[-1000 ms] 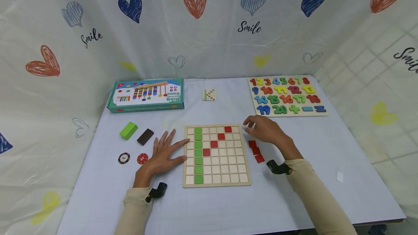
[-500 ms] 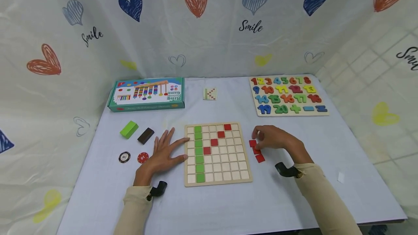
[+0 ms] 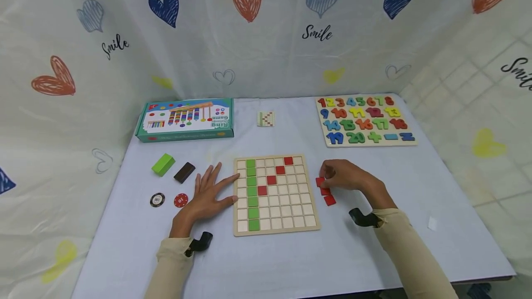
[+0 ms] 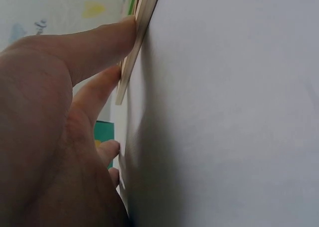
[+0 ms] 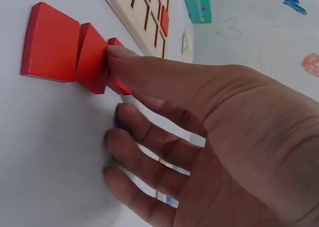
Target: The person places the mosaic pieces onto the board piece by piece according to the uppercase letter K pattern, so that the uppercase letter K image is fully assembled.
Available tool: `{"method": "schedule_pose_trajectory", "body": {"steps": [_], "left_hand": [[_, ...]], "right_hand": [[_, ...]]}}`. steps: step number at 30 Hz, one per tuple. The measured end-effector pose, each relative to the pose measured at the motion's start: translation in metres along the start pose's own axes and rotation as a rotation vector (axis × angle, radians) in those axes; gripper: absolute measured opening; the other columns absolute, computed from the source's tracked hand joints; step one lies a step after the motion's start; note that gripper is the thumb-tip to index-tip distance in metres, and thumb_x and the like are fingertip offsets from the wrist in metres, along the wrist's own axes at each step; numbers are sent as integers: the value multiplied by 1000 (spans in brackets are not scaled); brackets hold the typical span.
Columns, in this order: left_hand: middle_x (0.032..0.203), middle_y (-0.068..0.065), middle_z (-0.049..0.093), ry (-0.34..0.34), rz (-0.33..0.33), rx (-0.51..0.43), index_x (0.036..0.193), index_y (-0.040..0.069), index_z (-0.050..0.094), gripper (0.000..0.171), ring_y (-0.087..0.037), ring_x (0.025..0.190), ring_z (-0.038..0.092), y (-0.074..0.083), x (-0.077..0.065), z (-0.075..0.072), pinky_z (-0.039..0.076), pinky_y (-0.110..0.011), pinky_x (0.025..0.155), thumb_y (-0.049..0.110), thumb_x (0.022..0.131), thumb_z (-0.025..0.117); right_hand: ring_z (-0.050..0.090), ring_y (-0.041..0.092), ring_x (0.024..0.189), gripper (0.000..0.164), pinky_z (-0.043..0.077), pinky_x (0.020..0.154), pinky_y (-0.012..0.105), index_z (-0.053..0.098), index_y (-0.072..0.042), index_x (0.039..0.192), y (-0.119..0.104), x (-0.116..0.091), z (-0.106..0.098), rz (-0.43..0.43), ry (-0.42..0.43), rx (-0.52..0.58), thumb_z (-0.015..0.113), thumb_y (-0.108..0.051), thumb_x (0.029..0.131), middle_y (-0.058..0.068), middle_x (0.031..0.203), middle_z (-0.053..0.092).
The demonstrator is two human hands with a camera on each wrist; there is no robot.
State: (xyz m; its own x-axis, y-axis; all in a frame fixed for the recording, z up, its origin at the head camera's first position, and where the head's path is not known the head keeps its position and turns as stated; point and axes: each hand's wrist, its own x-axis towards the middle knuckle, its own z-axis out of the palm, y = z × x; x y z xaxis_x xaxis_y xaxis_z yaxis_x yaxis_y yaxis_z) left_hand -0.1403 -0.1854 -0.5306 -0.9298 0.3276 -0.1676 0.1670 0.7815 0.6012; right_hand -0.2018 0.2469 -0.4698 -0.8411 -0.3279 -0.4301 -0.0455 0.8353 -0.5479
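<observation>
My left hand lies with fingers spread at the left edge of a wooden grid board; its thumb and index finger touch the edge, as the left wrist view also shows. The board has a green column of tiles and several red tiles on a diagonal among white ones. Right of the board, my right hand pinches with thumb and index finger at the farthest red tile of a short row. The index fingertip is hidden. The middle red tile looks tilted; the nearest red tile lies flat.
A green game box stands back left, a small pattern card back centre, a number puzzle back right. Left of the board lie a green block, a dark block, a black chip and a red chip.
My right hand has come down and toward me from beside the board's upper right corner to the loose red tiles. My left hand stays at the board's edge.
</observation>
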Motion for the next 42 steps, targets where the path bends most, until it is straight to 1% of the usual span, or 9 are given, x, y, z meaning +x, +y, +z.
{"method": "schedule_pose_trajectory", "body": {"steps": [5,12,16,21,25,29,32,36,42], "left_hand": [[179,-14,2,27,15,-13,162,34,45,69,-42,164,-9,-1,-2,1,-18,-65,125,51,100,69],[179,-15,2,30,16,-17,163,34,45,69,-42,164,-9,-2,-1,2,-17,-66,125,52,100,68],[179,-15,2,31,15,-16,163,33,45,69,-42,164,-9,-1,0,2,-17,-66,125,52,100,68],[179,-15,3,29,14,-10,163,33,45,70,-43,164,-9,-1,-1,2,-17,-66,125,52,100,68],[179,-14,3,29,8,-12,163,34,44,71,-41,164,-9,-3,-1,3,-17,-65,125,53,99,68],[180,-12,3,35,12,-12,163,36,44,71,-40,164,-9,-3,0,2,-17,-64,126,53,99,68],[179,-14,3,39,17,-18,163,34,44,70,-41,164,-8,-2,-1,2,-17,-66,125,53,99,68],[179,-15,3,34,13,-18,163,33,45,70,-42,164,-8,-1,-1,2,-16,-67,125,53,99,68],[179,-14,4,43,15,-21,162,33,45,70,-42,164,-8,-2,-1,3,-17,-66,125,52,99,69]], "right_hand": [[58,25,95,27,52,77,35,69,-7,105,1,-1,0,-25,19,35,84,-25,92,7,98,66],[58,23,89,23,50,73,33,66,-8,102,-3,-4,1,-32,39,43,83,-19,92,5,92,65],[60,22,87,19,51,73,33,67,-8,103,-8,-5,-1,-82,68,23,81,-16,93,4,93,68],[60,21,85,16,53,68,32,70,-9,108,-28,-8,0,-154,137,25,78,-15,95,4,97,68],[59,20,84,13,54,66,32,71,-12,108,-55,-9,15,-230,130,52,77,-14,97,1,97,68],[61,16,86,11,55,71,29,71,-14,106,-80,-6,40,-339,55,43,77,-14,97,-5,94,69],[61,14,84,10,55,72,28,71,-15,102,-90,-1,59,-388,15,22,78,-13,96,-8,90,68],[60,11,83,10,54,72,27,71,-18,99,-93,4,76,-399,3,-6,79,-13,96,-11,87,67],[60,11,83,7,54,72,29,76,-19,95,-94,5,84,-390,65,-44,82,-14,94,-11,89,68]]}}
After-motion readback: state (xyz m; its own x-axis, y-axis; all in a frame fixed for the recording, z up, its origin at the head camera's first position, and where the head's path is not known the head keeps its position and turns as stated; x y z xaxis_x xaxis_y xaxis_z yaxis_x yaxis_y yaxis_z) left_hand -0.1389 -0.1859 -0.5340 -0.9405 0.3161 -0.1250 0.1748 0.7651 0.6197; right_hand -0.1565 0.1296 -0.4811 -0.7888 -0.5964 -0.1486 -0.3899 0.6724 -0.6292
